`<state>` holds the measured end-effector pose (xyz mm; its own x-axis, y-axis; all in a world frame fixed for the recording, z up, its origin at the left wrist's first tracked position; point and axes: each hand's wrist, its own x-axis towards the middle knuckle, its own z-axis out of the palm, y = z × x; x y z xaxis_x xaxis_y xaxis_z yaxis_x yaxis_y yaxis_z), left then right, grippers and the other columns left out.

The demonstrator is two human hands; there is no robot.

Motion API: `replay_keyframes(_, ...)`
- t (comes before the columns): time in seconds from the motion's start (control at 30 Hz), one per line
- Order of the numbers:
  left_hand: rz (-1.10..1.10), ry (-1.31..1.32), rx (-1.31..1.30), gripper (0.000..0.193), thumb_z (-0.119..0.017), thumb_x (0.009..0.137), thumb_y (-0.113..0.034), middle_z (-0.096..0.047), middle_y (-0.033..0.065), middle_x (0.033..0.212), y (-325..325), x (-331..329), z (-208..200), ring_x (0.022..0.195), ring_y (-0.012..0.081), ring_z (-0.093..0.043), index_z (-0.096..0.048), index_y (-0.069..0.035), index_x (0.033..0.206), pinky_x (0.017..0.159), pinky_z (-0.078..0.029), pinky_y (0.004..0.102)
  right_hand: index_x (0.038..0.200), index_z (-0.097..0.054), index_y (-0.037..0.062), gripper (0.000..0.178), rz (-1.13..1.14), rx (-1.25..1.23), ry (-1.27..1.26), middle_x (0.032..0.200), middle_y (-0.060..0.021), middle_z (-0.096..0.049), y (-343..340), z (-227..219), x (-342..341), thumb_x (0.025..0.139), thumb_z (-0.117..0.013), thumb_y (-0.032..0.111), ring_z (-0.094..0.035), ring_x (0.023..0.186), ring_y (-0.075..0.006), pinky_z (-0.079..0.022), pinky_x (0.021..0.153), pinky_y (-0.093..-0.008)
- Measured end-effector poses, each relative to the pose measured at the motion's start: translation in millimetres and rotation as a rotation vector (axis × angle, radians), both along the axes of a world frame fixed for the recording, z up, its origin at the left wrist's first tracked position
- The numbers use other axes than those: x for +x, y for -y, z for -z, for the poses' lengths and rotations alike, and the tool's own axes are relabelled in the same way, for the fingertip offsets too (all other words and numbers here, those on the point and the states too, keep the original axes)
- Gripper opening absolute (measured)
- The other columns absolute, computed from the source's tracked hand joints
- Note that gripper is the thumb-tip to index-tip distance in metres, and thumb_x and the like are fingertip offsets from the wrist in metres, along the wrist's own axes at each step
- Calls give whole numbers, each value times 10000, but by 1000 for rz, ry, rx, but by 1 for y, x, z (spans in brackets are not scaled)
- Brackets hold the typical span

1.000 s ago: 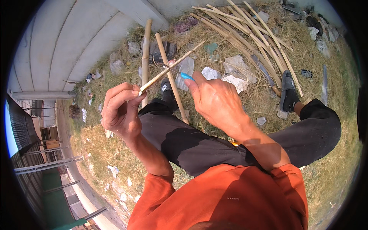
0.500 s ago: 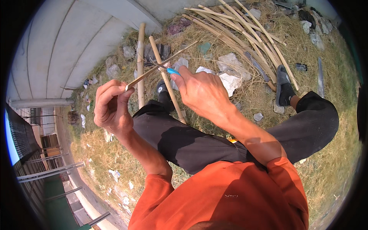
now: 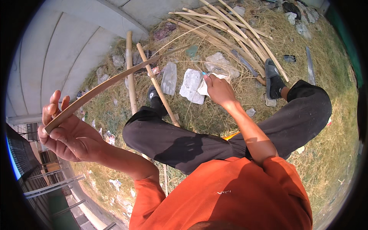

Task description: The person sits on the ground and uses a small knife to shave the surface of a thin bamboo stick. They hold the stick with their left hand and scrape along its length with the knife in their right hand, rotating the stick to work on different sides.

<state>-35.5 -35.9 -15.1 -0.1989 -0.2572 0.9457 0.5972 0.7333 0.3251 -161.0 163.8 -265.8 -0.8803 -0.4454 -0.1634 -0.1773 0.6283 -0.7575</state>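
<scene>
My left hand [image 3: 71,134] pinches the near end of a long, flat bamboo strip [image 3: 103,85] between thumb and fingers. The strip slants up and away to the right, its thin far end above the ground. My right hand [image 3: 220,91] is closed on a small knife [image 3: 204,73]. Only a bit of its blue handle shows past the fingers; the blade cannot be made out. That hand is apart from the strip, over pale stones. Two round bamboo poles [image 3: 130,76] lean or lie by my left foot, one crossing under the strip.
A pile of split bamboo strips [image 3: 230,28] lies on the dry grass ahead. A large knife [image 3: 245,63] lies beside it, and a long metal blade [image 3: 310,65] is farther right. White stones [image 3: 191,86] sit between my feet. A concrete wall [image 3: 65,53] rises at the left.
My left hand has moved left and nearer with the strip, showing more of its length. My right hand with the knife has moved right and away from the strip.
</scene>
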Motion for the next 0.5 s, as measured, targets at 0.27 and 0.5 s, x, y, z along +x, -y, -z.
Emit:
replay_keyframes(0.27, -39, -195, -80, 205, -415, 966, -210, -490, 84, 746, 0, 12, -97, 628, 204, -500, -548, -70, 897, 600, -493, 345, 930, -518, 3, 278, -585, -640, 251, 640, -244, -553, -38, -175, 68, 1002, -435, 259, -574, 660, -454, -407, 581, -487)
replay_keyframes(0.5, 122, 30, 47, 300, -420, 997, -453, -358, 26, 680, -55, -27, -70, 473, 118, -295, -473, -161, 1044, 368, -276, 237, 902, -481, 5, 207, -283, -676, -51, 519, -162, -482, -12, -187, 79, 993, -466, 190, -524, 482, -395, -379, 454, -435)
